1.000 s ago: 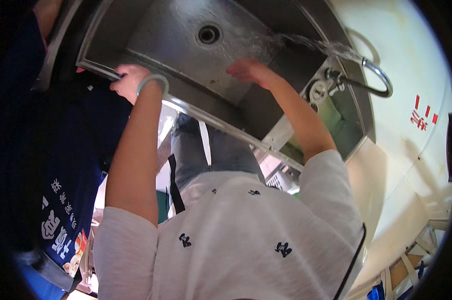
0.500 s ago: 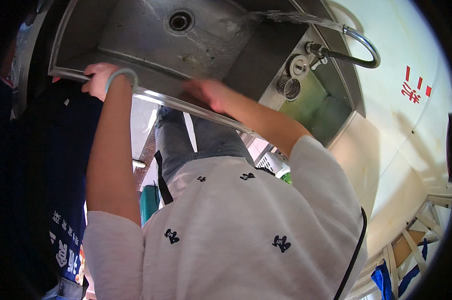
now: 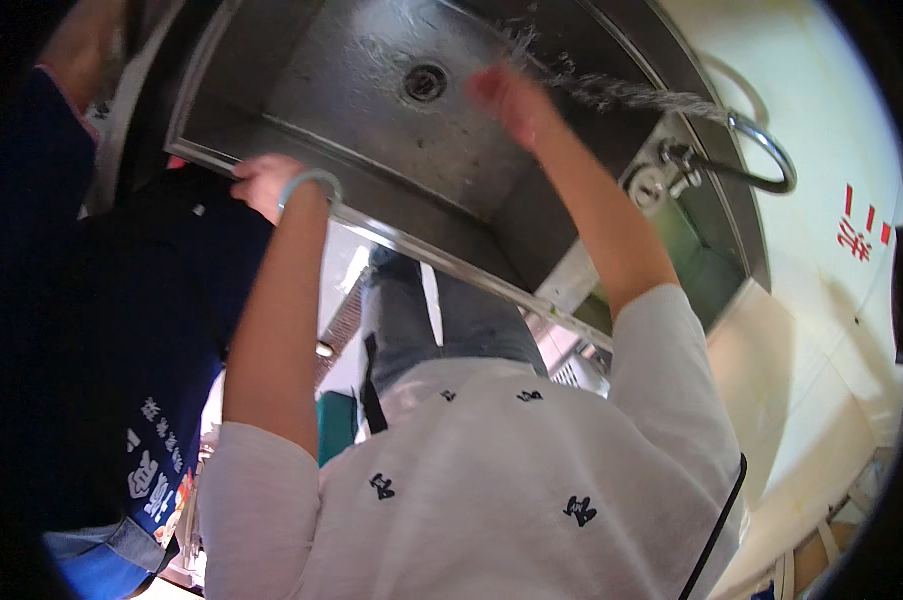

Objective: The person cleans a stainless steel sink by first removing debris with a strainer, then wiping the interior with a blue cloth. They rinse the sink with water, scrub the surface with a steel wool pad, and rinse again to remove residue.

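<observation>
My left hand (image 3: 269, 187) rests at the near rim of a stainless steel sink (image 3: 371, 165), its fingers curled over the edge. A pale bangle (image 3: 309, 182) circles that wrist. Over the basin, to the right of the round drain (image 3: 424, 83), my right hand (image 3: 514, 105) is smeared by motion. Its fingers cannot be made out, and nothing shows in it. A stream of water (image 3: 641, 95) shoots leftward from the curved metal faucet (image 3: 779, 160), splashing near and beyond this hand. Wet streaks cover the basin floor.
Close on my left stands another person in a dark blue apron (image 3: 101, 320), with an arm (image 3: 83, 55) at the upper left. A second basin (image 3: 716, 240) with greenish water lies right of the sink. A round metal drain strainer (image 3: 648, 187) sits on the ledge between them.
My right hand has moved from the near rim up and away, over the basin beside the water stream. My left hand keeps to the rim. The whole view has shifted.
</observation>
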Demonstrator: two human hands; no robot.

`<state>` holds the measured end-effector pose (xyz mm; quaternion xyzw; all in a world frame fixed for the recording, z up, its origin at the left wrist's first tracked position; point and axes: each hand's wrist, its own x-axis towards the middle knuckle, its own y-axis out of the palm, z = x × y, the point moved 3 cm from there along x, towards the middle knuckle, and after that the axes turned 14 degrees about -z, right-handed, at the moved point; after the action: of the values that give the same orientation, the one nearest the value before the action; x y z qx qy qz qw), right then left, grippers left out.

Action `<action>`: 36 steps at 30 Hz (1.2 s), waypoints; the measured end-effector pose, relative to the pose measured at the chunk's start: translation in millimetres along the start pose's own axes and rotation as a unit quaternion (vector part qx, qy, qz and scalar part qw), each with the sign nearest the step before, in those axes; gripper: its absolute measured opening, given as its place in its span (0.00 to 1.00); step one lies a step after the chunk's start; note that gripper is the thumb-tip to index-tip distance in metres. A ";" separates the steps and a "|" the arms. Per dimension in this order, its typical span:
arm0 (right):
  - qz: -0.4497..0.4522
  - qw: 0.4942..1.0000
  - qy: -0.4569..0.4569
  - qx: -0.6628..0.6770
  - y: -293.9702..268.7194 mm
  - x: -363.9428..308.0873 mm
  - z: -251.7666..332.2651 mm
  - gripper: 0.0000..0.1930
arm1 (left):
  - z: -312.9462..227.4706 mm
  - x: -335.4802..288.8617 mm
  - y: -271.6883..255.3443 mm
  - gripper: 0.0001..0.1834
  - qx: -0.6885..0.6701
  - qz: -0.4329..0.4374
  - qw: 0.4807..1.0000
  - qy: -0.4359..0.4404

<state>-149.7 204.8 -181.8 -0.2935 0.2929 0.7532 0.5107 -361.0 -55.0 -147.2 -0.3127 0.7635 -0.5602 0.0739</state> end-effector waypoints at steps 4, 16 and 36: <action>0.327 0.867 0.056 -0.372 48.8 -78.4 -111.7 0.34 | 14.7 1.6 -5.7 0.27 -0.104 0.080 0.981 -0.146; 0.244 0.500 -0.745 -0.368 307.7 -86.4 -49.1 0.25 | 23.1 -3.6 -32.4 0.28 -0.300 0.078 0.932 -0.189; -0.208 0.934 0.078 0.281 -18.0 115.4 -46.2 0.11 | 24.1 -3.8 -15.7 0.26 -0.256 0.071 0.949 -0.170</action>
<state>-161.5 245.0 -300.2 -0.2500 0.4639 0.4916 0.6933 -340.6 -75.1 -142.7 -0.3568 0.8775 -0.2778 0.1595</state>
